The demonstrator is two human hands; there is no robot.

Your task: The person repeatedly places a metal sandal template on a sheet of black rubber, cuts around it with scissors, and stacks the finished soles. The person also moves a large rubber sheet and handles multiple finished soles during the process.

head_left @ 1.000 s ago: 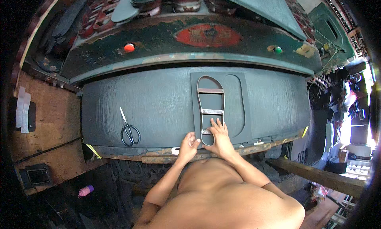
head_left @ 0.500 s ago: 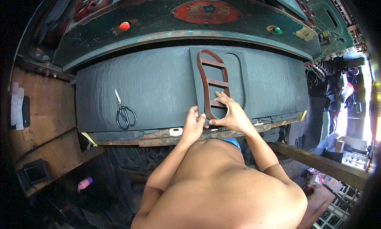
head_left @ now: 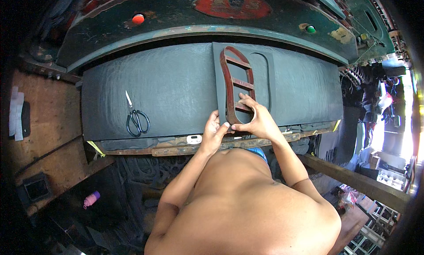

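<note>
A dark red, sole-shaped cutting die (head_left: 242,83) with crossbars lies on a dark grey sheet (head_left: 264,51). A curved cut line shows in the sheet just right of the die. My right hand (head_left: 260,123) is closed round the die's near, heel end, its thumb at the heel and its fingers by the nearest crossbar. My left hand (head_left: 213,133) pinches the sheet's near left corner, thumb on top beside the heel; its fingertips are partly hidden. Black-handled scissors (head_left: 138,123) lie far to the left on the grey work surface (head_left: 176,87).
Behind the work surface stands a green machine beam (head_left: 168,16) with a red button (head_left: 138,19) and a green button (head_left: 310,29). A small white device (head_left: 194,139) sits on the near ledge. A wooden board (head_left: 48,113) is at left, a wooden beam (head_left: 362,184) at right.
The whole view has shifted slightly, so the surface appears higher in the picture. Both hands keep nearly the same hold, and the die stays at about the same place on the sheet.
</note>
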